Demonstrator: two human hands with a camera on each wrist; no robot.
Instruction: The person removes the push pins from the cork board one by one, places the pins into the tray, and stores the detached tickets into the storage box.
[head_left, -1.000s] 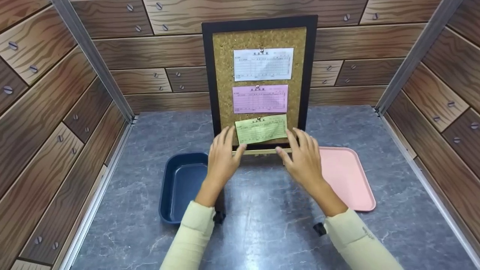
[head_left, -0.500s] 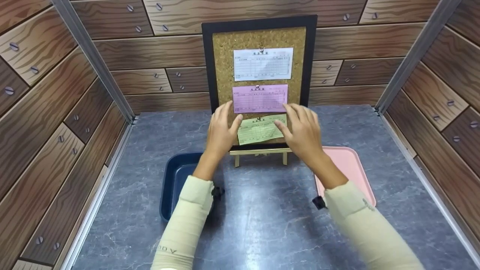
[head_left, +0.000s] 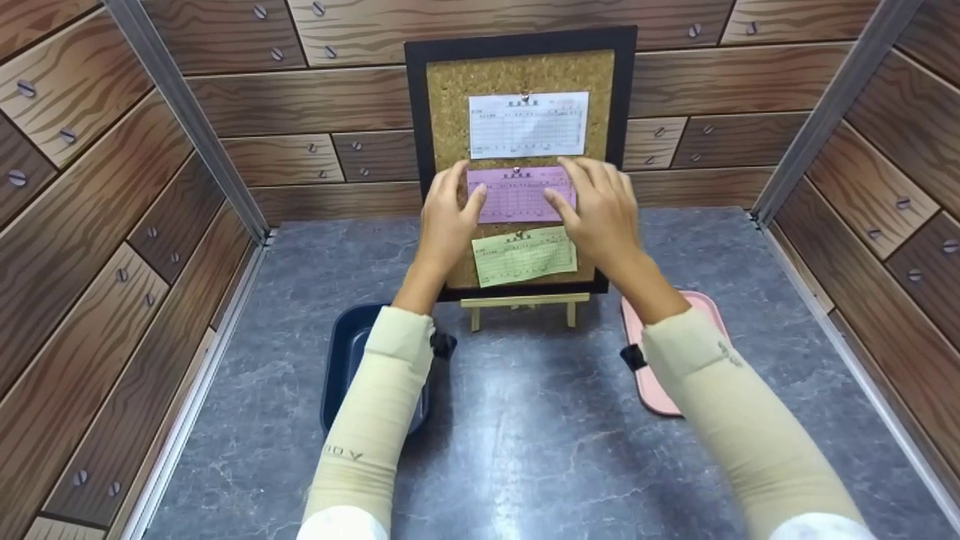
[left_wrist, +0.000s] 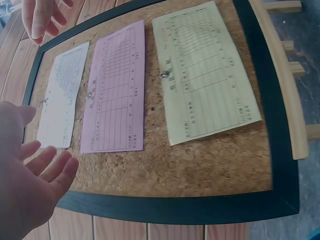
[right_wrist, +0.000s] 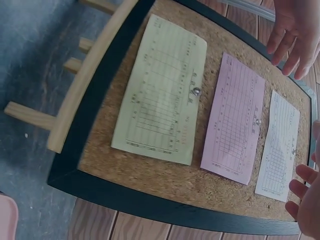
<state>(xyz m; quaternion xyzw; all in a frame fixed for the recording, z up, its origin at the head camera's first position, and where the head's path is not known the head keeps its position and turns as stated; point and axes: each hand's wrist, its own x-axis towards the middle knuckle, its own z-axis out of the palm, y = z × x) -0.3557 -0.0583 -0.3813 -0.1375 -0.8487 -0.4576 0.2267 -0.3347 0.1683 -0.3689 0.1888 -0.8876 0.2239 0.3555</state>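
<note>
A black-framed cork board [head_left: 521, 71] leans on a small wooden easel [head_left: 525, 301]. Three printed slips are pinned to it in a column: white [head_left: 527, 131] on top, pink [head_left: 517, 201] in the middle, green [head_left: 525, 259] at the bottom, slightly tilted. Each hangs from a metal push pin [right_wrist: 196, 91] at its upper edge. My left hand [head_left: 448, 214] is raised in front of the board's left side, fingers relaxed and holding nothing. On the other side my right hand [head_left: 602, 210] overlaps the pink slip's right edge, its fingers loosely bent and holding nothing.
Left of the easel a dark blue tray [head_left: 337, 360] stands on the grey marbled table [head_left: 517, 420], partly behind my left forearm. A pink tray [head_left: 660, 390] lies at the right, partly under my right forearm. Wood-patterned walls [head_left: 300, 97] with metal corner posts surround the table.
Both hands have moved up along the board, from beside the green slip to beside the pink one. The slips, board and trays stay where they were.
</note>
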